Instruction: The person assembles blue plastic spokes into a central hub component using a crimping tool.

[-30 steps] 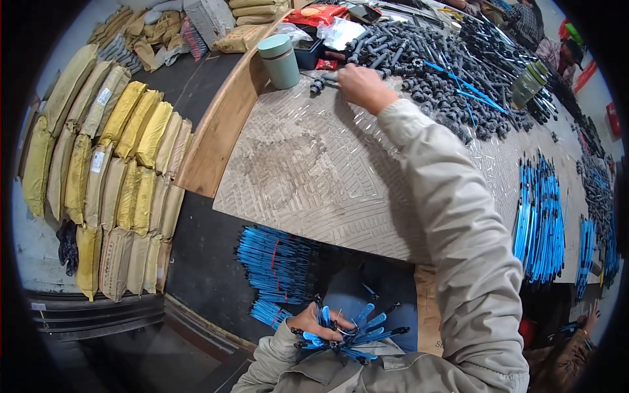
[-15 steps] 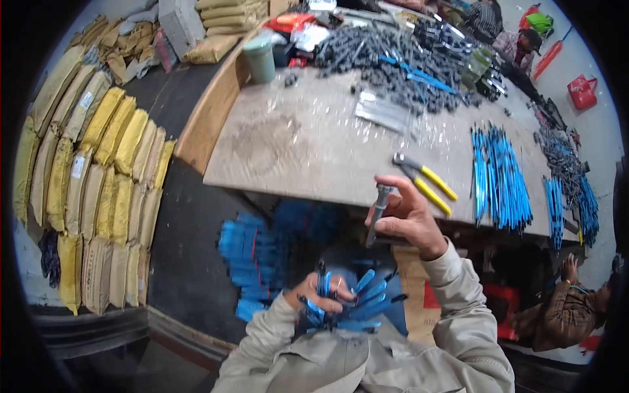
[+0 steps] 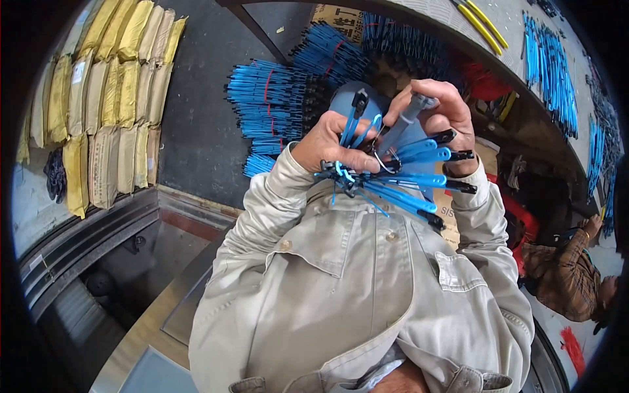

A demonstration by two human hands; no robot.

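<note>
My left hand (image 3: 334,143) is closed around a fanned bundle of blue strips (image 3: 419,178) with black ends, held in front of my chest. Fine pale wire or thread shows near the centre of the fan. Between the fingers of my right hand (image 3: 452,114) is a grey stepped plastic rod (image 3: 401,126), wider at its upper end. Its lower end reaches down to the middle of the bundle, close to my left thumb. Whether the rod is seated in the bundle cannot be made out. Some strips pass beside or under my right hand.
Tied stacks of blue strips (image 3: 265,98) lie on the dark floor beyond my hands. Above right is a workbench (image 3: 452,23) with yellow-handled pliers (image 3: 483,26) and more blue strips (image 3: 553,72). Filled sacks (image 3: 108,85) are piled at left. Another person (image 3: 570,278) sits at right.
My right hand has brought the grey rod from beside the bench edge to the bundle in my left hand. The view has tipped downward, showing more of my jacket.
</note>
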